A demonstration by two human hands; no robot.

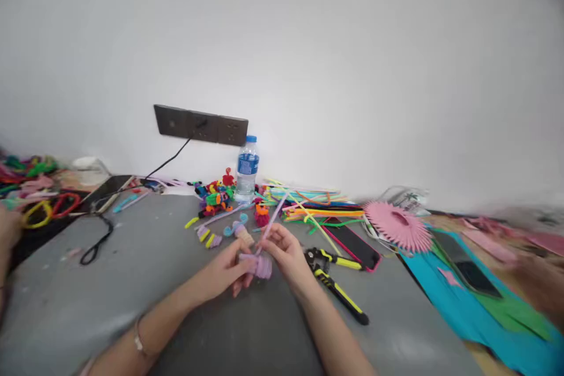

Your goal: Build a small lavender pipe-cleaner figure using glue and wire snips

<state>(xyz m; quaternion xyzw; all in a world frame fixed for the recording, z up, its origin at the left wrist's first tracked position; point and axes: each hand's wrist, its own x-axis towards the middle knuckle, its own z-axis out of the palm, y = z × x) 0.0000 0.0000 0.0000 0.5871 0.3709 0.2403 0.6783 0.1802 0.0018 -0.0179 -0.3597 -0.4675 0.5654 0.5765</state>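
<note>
Between my two hands is a lilac coil of pipe cleaner (pixel 264 268) above the grey table. My left hand (pixel 235 264) is closed, pinching the coil at its left side. The fingers of my right hand (pixel 281 247) grip a long lilac pipe cleaner (pixel 277 211), which slants up and to the right from the coil. Just beyond my hands lie a small curled piece (pixel 241 229) in lilac, beige and blue and a lilac-and-yellow striped piece (pixel 208 237). Yellow-and-black pliers (pixel 337 285) rest right of my right hand.
A water bottle (pixel 247 170) stands by the wall, beside colourful pipe-cleaner figures (pixel 217 197). Loose pipe cleaners (pixel 321 205) and a phone (pixel 352 245) lie to the right, near a pink pleated paper ring (pixel 399 227). Other people's blurred hands show at both edges. A black cable (pixel 103 235) lies left.
</note>
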